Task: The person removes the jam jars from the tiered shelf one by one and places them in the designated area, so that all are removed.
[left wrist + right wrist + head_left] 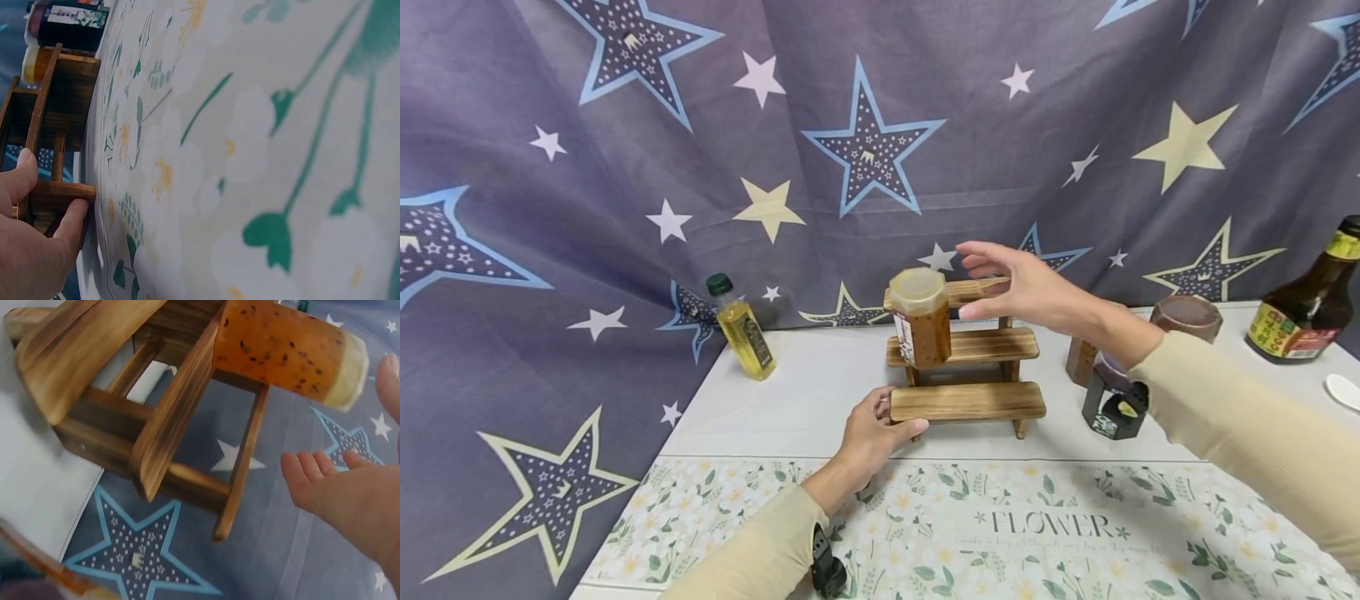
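Note:
A three-tier wooden stand (967, 402) stands on the white table, its lowest step towards me. My left hand (868, 437) grips the left end of that lowest step; in the left wrist view the thumb (25, 169) lies along the board and a finger presses the side support. Upright at the left of the middle step is a jar (931, 337) of amber, dark-specked contents with a cream lid and a label. To the jar's right, my right hand (1030, 287) hovers by the top step, fingers spread and holding nothing. The right wrist view shows a gap between it and the jar (275, 353).
An oil bottle (745, 337) with a green cap stands at the left. Beneath my right forearm are a black-labelled jar (1112, 408) and a brown jar (1078, 362); another jar (1187, 317) is partly hidden behind the sleeve. A dark sauce bottle (1303, 292) and a white spoon (1343, 390) lie further right.

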The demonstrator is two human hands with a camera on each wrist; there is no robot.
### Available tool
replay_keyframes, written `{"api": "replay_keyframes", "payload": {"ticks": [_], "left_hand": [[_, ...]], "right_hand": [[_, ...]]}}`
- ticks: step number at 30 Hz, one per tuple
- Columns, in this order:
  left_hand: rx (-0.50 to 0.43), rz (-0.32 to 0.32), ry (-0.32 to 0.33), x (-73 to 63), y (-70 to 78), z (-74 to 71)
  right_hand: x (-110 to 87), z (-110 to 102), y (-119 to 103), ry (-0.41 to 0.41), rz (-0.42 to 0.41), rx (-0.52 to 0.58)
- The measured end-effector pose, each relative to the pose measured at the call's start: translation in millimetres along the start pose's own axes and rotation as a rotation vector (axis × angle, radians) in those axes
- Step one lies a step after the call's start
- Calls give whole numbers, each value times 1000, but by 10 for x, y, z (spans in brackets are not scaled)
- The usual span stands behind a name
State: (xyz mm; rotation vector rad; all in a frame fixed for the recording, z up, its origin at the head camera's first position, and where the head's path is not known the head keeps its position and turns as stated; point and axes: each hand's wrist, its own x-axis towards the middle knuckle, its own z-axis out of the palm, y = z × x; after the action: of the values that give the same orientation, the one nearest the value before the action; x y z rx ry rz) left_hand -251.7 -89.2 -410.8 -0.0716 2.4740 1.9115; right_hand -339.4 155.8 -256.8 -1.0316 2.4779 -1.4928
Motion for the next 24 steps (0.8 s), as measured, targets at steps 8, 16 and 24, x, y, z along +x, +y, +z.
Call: {"api": "replay_keyframes", "payload": {"ticks": [8,16,24], "left_hand": [[-6,-2,4,13,1,5],[-12,4,-3,15,5,2],[-13,-2,2,16,20,9]], "right_hand": [[226,211,-31,-96,-37,51],[366,333,-88,-114,-4,10],[374,356,-58,-103,-21,47]]}}
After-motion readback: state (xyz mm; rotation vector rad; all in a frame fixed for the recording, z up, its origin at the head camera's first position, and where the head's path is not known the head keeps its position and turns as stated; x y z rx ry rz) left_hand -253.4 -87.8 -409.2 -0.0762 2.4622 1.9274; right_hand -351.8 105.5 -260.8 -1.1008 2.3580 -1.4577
